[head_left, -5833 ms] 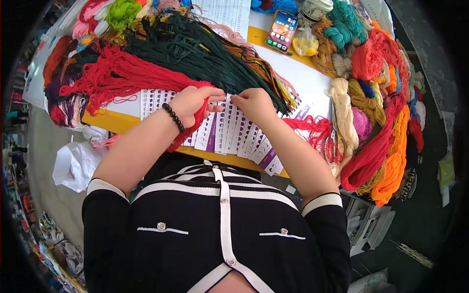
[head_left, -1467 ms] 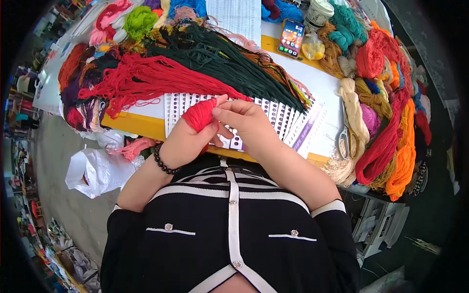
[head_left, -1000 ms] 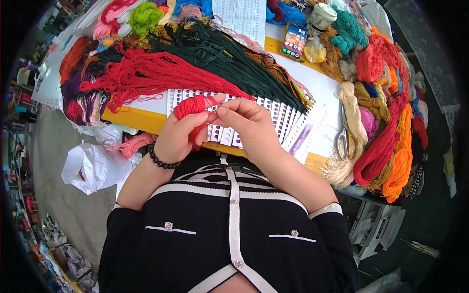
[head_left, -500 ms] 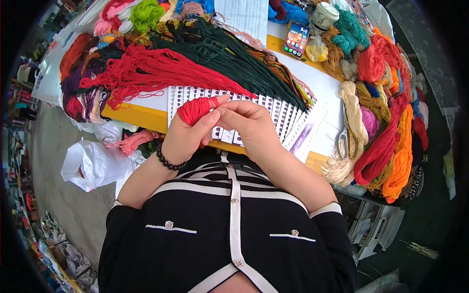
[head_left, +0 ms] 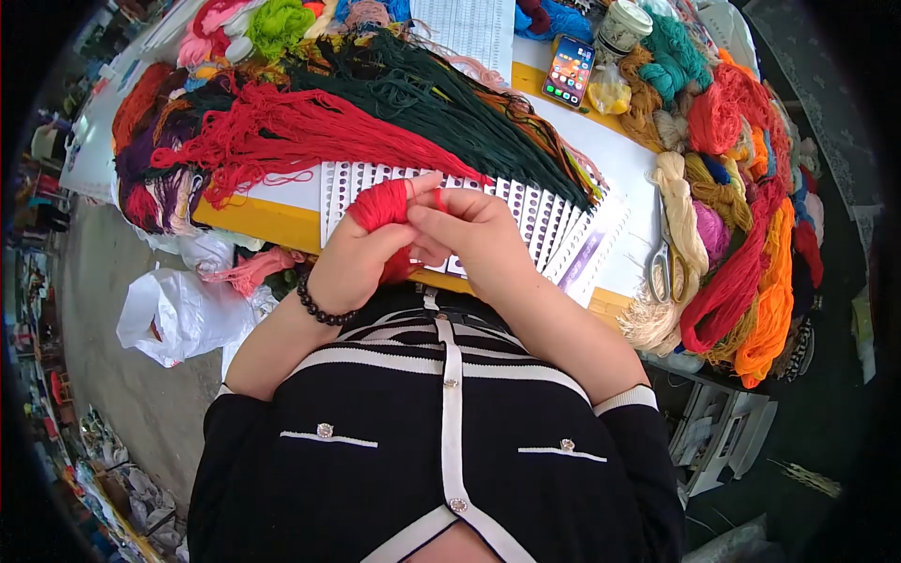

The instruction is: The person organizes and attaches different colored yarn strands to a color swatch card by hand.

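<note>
A bundle of red yarn (head_left: 378,205) is wrapped round the fingers of my left hand (head_left: 349,263), which wears a dark bead bracelet. Close beside it, my right hand (head_left: 483,233) pinches red yarn, with a red strand showing at its fingers. Some red yarn also hangs below my left palm. Beyond my hands, a long red skein (head_left: 310,131) lies next to dark green skeins (head_left: 460,108). Perforated cards (head_left: 526,211) with rows of dark spots lie under the skeins and just past my hands.
Scissors (head_left: 665,272) rest by a cream skein (head_left: 690,206) at the right. A phone (head_left: 569,72) and a lidded cup (head_left: 623,28) stand farther back. Orange yarn (head_left: 771,300) hangs over the right edge. A white plastic bag (head_left: 188,314) is at the lower left.
The red bundle has turned and spread over my left fingers, and more red yarn shows below my palm. My right hand's fingers have curled more, with a red strand now across them.
</note>
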`<state>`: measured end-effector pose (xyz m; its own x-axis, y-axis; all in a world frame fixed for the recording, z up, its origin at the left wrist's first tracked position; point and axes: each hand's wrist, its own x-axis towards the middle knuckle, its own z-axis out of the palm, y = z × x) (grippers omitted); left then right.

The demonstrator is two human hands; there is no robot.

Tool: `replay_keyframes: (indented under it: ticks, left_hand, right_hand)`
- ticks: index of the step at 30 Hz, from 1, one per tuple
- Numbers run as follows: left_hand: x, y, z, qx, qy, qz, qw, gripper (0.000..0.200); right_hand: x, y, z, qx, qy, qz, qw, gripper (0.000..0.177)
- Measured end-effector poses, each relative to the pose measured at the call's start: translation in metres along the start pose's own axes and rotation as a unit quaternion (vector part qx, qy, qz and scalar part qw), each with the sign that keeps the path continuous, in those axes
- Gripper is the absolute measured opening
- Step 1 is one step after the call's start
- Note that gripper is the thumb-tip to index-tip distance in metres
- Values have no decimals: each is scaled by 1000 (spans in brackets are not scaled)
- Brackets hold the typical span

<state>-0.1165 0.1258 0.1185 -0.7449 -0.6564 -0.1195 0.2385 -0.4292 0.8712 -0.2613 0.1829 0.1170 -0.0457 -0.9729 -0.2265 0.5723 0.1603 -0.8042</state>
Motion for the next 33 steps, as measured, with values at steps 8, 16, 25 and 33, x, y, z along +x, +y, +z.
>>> replay_keyframes:
  ticks: [8, 16, 25, 33]
  left_hand:
    - [-4, 9, -4, 111, 5, -52, 993, 42]
    - [-4, 5, -2, 36, 53, -29, 998, 40]
    - [-2, -2, -4, 85, 51, -41, 994, 38]
    - [-1, -9, -6, 74, 70, -15, 995, 27]
  right_hand:
    - [-6, -4, 4, 21, -23, -9, 999, 10]
    - [-5, -3, 2, -3, -4, -7, 1000, 14]
    - [0, 3, -6, -32, -7, 11, 999, 11]
    - [-2, 2, -2, -10, -22, 21, 999, 12]
